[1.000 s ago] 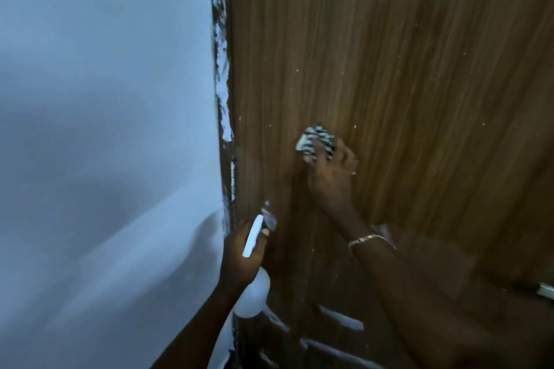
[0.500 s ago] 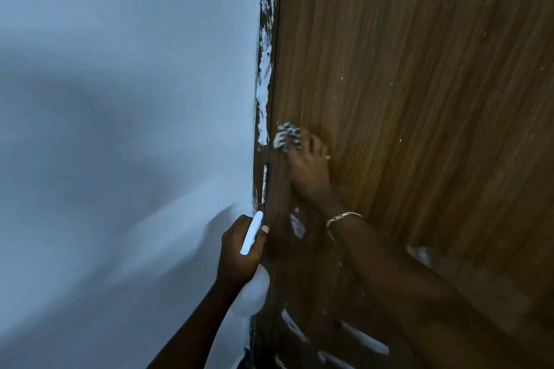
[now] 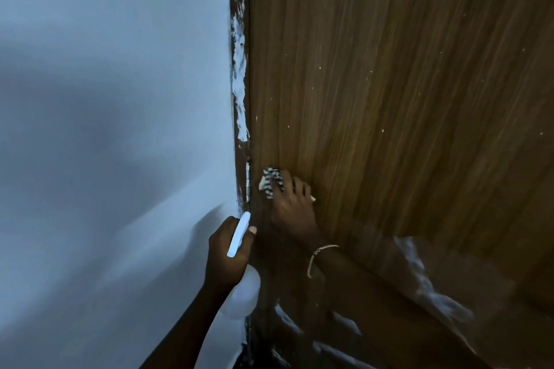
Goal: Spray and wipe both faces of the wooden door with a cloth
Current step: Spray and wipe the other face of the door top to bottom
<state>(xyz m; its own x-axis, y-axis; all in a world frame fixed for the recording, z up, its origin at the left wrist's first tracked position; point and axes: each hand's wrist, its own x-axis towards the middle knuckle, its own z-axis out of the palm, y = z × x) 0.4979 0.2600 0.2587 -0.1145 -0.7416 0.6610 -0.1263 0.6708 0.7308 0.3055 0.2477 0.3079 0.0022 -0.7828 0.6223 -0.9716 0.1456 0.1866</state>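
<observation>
The wooden door (image 3: 389, 99) fills the right half of the head view; its face stands upright, with the grain running vertically. The striped cloth (image 3: 270, 181) lies bunched against the door face, just beside the door's left edge and next to the paint-smeared door frame (image 3: 239, 69).

Right hand (image 3: 292, 207): the forearm reaches up from the lower right. The back of the hand faces the camera. The fingers (image 3: 296, 186) are extended and lie flat on the door, pressing the cloth to the wood. A thin bracelet (image 3: 319, 253) circles the wrist.

Left hand (image 3: 227, 252): the forearm rises from the bottom edge, just left of the door's edge. The fingers are curled round the neck of the white spray bottle (image 3: 241, 296), gripping it. The bottle's trigger head (image 3: 239, 234) points upward, and its rounded body hangs below the fist.

The two hands are near each other but apart. The pale wall (image 3: 114, 129) occupies the left half. Pale streaks (image 3: 434, 287) mark the lower door face.
</observation>
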